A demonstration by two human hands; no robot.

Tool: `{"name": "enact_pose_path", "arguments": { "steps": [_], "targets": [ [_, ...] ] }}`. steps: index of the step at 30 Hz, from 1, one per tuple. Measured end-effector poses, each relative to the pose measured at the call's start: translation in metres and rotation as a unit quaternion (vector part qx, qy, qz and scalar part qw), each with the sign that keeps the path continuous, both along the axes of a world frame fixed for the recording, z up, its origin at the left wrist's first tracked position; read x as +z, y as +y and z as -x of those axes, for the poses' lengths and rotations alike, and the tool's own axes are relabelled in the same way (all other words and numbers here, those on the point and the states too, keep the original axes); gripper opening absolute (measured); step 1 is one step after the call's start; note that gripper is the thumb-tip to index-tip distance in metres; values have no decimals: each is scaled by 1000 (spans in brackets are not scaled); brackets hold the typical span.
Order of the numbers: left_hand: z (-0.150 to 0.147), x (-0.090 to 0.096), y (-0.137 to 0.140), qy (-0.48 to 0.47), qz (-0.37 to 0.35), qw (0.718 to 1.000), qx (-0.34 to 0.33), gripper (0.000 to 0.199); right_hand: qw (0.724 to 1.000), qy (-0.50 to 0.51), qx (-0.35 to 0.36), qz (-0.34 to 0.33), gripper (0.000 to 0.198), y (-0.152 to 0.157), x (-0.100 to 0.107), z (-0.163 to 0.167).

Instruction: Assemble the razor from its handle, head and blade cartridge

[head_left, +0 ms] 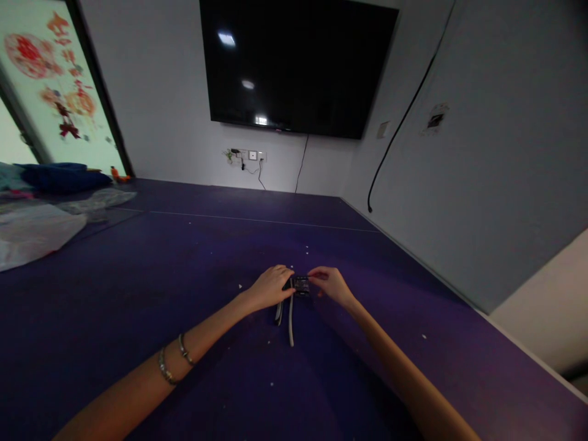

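Note:
A small dark rectangular object lies on the purple floor mat between my two hands. My left hand rests on its left side, fingers curled over the edge. My right hand pinches its right end with the fingertips. Two thin pale straps or cords trail from the object toward me across the mat. The dim light hides what the object is. Two bracelets circle my left forearm.
A large black screen hangs on the far wall above a socket with cables. Crumpled plastic sheets and blue fabric lie at the left. A grey wall borders the mat on the right. Small white specks dot the mat.

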State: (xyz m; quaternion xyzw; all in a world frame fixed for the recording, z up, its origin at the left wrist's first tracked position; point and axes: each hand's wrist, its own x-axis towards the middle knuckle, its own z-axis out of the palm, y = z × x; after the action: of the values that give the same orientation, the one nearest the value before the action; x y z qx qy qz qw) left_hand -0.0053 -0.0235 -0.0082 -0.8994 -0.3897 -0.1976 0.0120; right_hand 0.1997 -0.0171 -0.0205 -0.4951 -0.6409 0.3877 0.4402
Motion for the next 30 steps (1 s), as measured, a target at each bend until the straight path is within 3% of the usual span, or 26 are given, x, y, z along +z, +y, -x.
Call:
{"name": "enact_pose_path", "arguments": {
  "steps": [11,23,30],
  "targets": [
    [-26,-11,8,64,36,997,5,63,999,-51,-11,11,14,2,-9,-1],
    [-25,-22,15,54,36,998,-11,59,996,-92,-6,7,16,3,-13,2],
    [-23,-15,10,58,51,997,-24,48,995,-97,1,9,17,0,-13,2]
  ]
}}
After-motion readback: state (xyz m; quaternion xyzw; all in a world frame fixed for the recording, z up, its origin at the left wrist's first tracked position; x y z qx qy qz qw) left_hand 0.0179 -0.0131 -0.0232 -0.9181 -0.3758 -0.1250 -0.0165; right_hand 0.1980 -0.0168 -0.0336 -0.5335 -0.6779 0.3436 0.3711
